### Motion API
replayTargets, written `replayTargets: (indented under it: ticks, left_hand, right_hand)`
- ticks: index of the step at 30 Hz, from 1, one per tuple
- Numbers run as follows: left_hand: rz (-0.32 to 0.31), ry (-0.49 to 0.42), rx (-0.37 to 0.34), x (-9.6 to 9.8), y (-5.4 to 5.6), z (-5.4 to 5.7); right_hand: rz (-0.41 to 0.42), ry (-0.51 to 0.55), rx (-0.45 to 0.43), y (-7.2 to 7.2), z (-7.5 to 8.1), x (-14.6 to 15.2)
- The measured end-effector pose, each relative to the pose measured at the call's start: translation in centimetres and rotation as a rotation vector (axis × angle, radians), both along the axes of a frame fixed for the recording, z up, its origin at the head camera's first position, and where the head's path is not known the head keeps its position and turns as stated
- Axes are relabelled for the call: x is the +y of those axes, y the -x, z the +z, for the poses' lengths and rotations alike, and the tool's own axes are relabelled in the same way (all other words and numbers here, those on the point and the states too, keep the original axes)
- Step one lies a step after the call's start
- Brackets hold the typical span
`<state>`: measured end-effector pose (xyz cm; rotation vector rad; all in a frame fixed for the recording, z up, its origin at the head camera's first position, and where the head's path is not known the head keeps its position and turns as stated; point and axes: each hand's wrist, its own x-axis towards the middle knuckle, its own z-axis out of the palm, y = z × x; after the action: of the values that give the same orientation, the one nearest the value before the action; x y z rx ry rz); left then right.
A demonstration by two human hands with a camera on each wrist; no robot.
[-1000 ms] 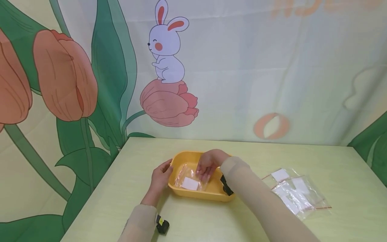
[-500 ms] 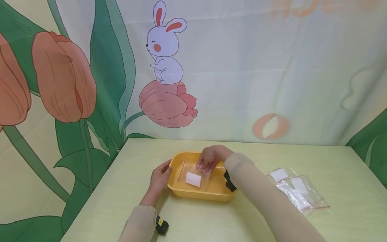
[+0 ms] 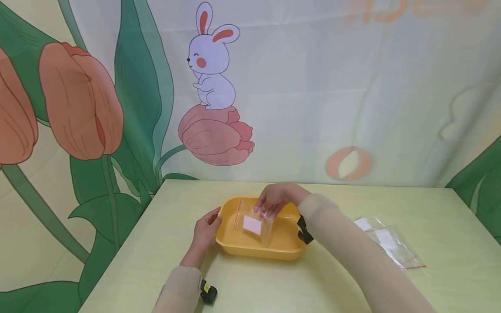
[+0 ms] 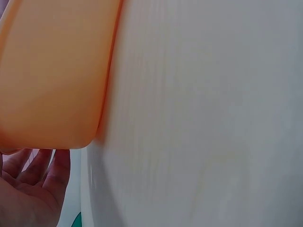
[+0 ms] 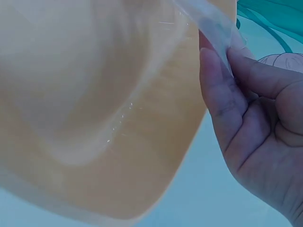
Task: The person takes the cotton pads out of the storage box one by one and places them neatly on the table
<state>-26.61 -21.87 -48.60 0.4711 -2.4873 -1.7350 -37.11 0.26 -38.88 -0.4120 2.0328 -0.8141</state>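
Observation:
A yellow plastic tray [image 3: 254,251] sits on the table. My right hand [image 3: 274,201] is over its back rim and pinches a clear zip bag [image 3: 252,225] between thumb and fingers. A white rectangle shows in the bag, which hangs tilted inside the tray with its red-lined edge to the left. In the right wrist view, the thumb and index finger grip the bag's thin plastic [image 5: 215,30]. My left hand [image 3: 205,228] rests at the tray's left end. Its fingers [image 4: 57,172] touch the outer wall in the left wrist view, and the thumb is hidden there.
More clear zip bags [image 3: 393,245] with white rectangles lie overlapping on the table at the right, partly hidden by my right sleeve [image 3: 348,252]. The pale table [image 3: 250,287] ends at a printed cloth backdrop [image 3: 297,108] with a rabbit and tulips.
My right hand has moved slightly up and to the right, lifting the zip bag from lying in the tray to a tilted hang. My left hand keeps its place at the tray's end.

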Motion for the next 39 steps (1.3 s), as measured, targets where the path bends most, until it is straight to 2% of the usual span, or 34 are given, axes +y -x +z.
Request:
replayTargets:
  ticks: [7,17,23,28,39]
  left_hand:
    - [-0.001,-0.007,0.004,0.0,0.0,0.1]
    - [0.000,-0.003,0.004,-0.1,0.1,0.1]
    - [-0.007,-0.005,0.000,-0.1,0.2,0.2]
    - [-0.006,-0.001,0.003,-0.1,0.1,0.3]
    - [-0.002,-0.003,0.011,0.0,0.2,0.2]
  right_hand:
    - [0.038,0.061,0.018,0.0,0.5,1.1]
    - [0.047,0.150,0.094,-1.0,2.4,3.2]
    - [0.011,0.182,0.117,-1.6,3.0,4.8]
    - [0.016,0.194,0.140,-1.7,3.2,6.5]
    - [-0.040,0.263,0.117,-2.0,3.7,10.5]
